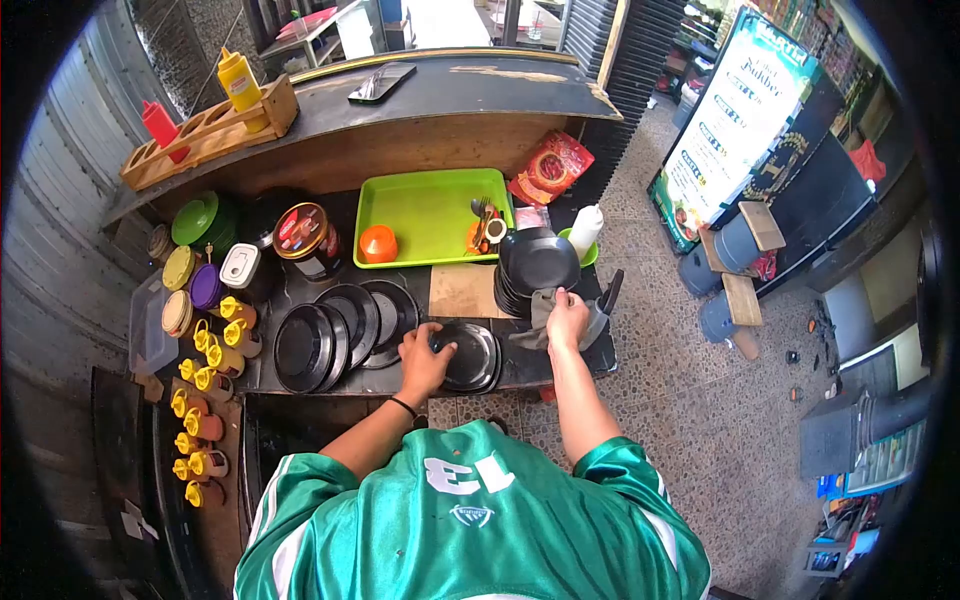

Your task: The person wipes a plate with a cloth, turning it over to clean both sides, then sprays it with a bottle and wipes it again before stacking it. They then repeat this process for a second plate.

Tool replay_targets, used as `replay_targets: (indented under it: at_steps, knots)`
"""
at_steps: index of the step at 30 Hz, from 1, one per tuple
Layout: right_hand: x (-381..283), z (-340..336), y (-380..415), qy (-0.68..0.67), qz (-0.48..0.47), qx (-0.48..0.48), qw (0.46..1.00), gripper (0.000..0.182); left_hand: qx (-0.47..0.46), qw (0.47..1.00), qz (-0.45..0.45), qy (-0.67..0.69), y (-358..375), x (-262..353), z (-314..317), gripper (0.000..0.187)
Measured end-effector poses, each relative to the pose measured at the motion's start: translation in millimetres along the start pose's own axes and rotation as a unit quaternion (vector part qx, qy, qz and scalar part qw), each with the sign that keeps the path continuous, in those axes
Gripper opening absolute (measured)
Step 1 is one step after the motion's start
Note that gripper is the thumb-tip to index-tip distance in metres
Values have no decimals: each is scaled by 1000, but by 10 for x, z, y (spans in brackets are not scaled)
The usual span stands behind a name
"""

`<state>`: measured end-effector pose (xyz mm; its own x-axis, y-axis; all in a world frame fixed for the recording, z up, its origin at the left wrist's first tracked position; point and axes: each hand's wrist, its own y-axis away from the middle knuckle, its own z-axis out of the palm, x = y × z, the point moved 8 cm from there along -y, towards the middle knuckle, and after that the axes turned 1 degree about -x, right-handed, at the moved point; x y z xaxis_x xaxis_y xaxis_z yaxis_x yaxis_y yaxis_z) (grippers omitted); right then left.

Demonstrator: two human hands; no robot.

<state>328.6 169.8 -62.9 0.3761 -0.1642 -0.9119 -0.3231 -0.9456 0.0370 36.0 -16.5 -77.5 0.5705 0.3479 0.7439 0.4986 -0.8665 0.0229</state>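
My left hand (425, 362) is at the left rim of a shiny black plate (472, 360), its thumb and fingers curled on the edge. That plate lies on top of at least one other near the counter's front edge. In my right hand (567, 320) a grey cloth (543, 312) is bunched, pressed close to the front of a tall stack of black plates (540, 262); the fingertips are partly hidden. Left of my left hand, several more black plates (305, 347) lie overlapping on the dark counter.
A green tray (430, 215) holds an orange bowl (378, 243) and cutlery. A white bottle (586, 228) and a black handle (611, 290) are at right. Yellow-capped bottles (205, 425) and lidded tubs (207, 287) crowd the left. A raised shelf (440, 100) runs behind.
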Motion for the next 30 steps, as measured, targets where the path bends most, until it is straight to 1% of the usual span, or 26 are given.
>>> replay_targets:
  at_steps: [1,2,4,5,7,8,10,11,13,14,15,17,18,19,20,21,22,23,24,25,26,27,28,29,30]
  knots:
    - [-40,4,-8,16,-10,5,1000,44,3,1000,-1,1,14,-22,6,60]
    - [-61,6,-18,16,-12,3,1000,44,-15,1000,14,3,31,-17,48,64]
    - [-79,64,0,70,-5,-57,996,45,-35,998,56,0,47,-28,117,73]
    - [-110,47,15,72,-7,-59,996,45,-33,998,54,1,40,-88,132,73]
    - [-210,-10,50,115,-38,-48,992,45,-16,999,33,-19,25,-222,139,74]
    - [-227,-23,64,117,-36,-50,991,45,-18,999,29,-19,17,-280,156,74]
    - [-271,-30,83,159,-44,-63,984,51,-8,1000,22,1,-6,-346,134,65]
    - [-281,-45,112,161,-41,-64,984,51,-11,1000,21,0,-26,-349,103,65]
    - [-302,-35,169,176,-48,-73,980,63,-74,996,-5,-54,-54,-387,143,49]
    - [-282,-38,193,180,-39,-81,979,71,-64,997,-10,-43,-72,-401,141,41]
    - [-272,-52,230,181,-39,-80,979,71,-65,997,-10,-42,-92,-400,135,41]
    - [-256,-86,384,138,-57,-87,985,70,-42,999,-18,-29,-111,-457,95,38]
    - [-263,-109,479,126,-103,-74,984,69,-44,998,-19,-29,-129,-476,101,38]
    - [-194,-126,565,127,-101,-74,984,69,-15,1000,-3,1,-140,-474,69,32]
    - [-129,-103,655,58,-100,-109,987,65,14,999,13,31,-139,-444,21,28]
    - [-79,-75,740,-12,-100,-142,985,62,12,999,12,32,-142,-429,36,28]
    - [-56,-73,809,-43,-118,-132,983,55,33,991,0,126,-137,-403,4,22]
    - [1,-80,843,-41,-116,-132,984,55,53,974,-12,218,-131,-395,-33,18]
    - [70,-87,867,-34,-105,-131,985,52,36,959,-17,282,-142,-392,-12,13]
    - [85,-101,901,-26,-93,-130,987,49,34,959,-19,282,-168,-403,12,13]
    - [-24,-142,987,-63,-81,-142,985,43,55,919,-41,388,-197,-452,35,12]
    - [-82,-175,1040,-62,-80,-140,985,43,75,867,-62,489,-230,-496,68,12]
    - [-167,-243,1085,-66,-110,-115,985,40,7,723,-160,672,-174,-388,154,13]
    - [-249,-309,1134,-70,-140,-90,984,37,-99,615,-225,750,-65,-152,161,34]
    - [-351,-371,1197,-62,-180,-65,980,35,-142,573,-213,778,-42,6,93,45]
